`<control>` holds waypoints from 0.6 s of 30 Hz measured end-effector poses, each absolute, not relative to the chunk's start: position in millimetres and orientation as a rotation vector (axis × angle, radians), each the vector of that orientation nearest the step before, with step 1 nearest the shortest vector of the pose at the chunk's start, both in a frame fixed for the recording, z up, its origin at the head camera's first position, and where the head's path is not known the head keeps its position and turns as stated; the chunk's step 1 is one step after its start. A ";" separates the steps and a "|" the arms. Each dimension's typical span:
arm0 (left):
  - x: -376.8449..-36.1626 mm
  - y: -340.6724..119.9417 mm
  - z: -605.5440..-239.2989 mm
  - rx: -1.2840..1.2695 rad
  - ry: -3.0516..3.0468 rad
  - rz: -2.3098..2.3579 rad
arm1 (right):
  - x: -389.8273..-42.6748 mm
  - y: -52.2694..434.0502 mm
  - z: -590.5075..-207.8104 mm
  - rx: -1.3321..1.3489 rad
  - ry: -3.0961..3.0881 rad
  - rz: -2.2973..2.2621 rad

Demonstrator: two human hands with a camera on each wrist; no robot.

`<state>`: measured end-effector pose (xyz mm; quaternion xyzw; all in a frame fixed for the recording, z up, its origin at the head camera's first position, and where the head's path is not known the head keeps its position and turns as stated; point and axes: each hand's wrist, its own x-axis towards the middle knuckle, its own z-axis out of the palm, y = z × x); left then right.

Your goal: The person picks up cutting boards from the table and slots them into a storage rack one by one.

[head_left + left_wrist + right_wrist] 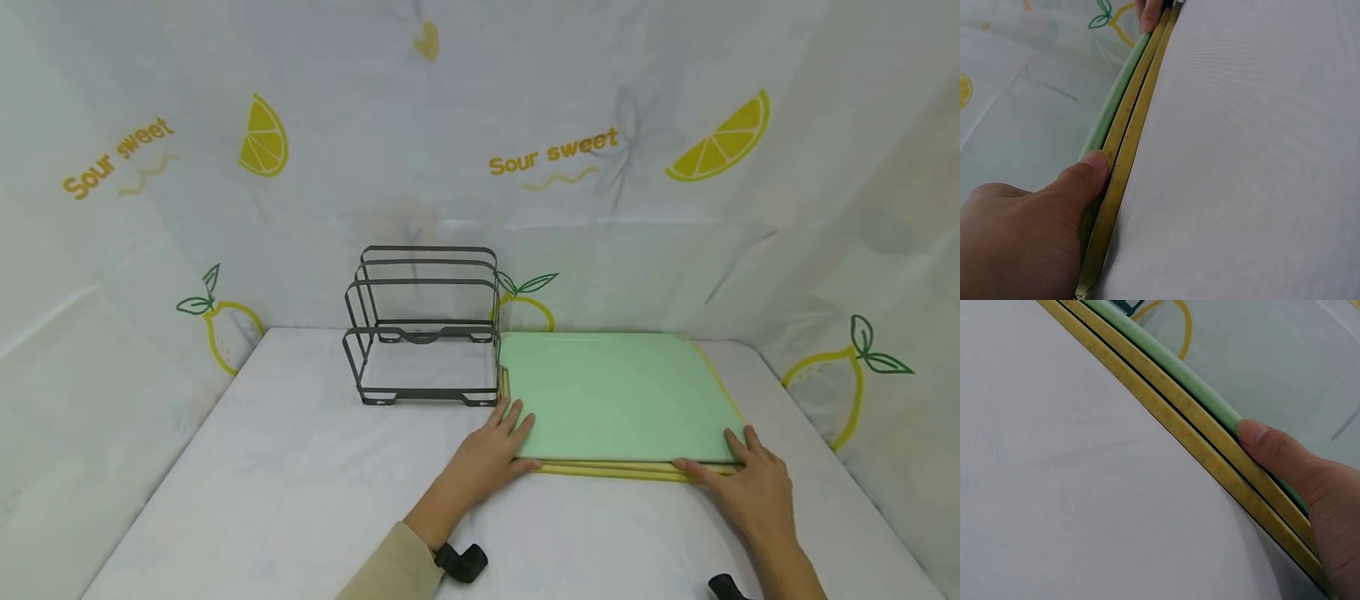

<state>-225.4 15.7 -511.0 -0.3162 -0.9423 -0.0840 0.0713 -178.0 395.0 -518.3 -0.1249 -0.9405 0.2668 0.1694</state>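
On the white table, beside the wire rack, your left hand and right hand pinch the green cutting board atop two yellow boards; lift only green, thumbs under its edge, keeping it level

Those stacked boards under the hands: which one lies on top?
The green board lies on top; the two below it are yellow boards, showing only as thin edges at the stack's near side.
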 end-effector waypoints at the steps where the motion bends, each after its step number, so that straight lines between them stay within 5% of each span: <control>1: -225.2 15.1 -510.6 -0.950 -2.824 -0.252 | -178.3 394.5 -517.9 -0.359 -2.668 0.759; 18: -223.4 16.1 -519.2 -0.955 -2.768 -0.168 | -171.7 392.3 -516.9 -0.380 -2.632 0.755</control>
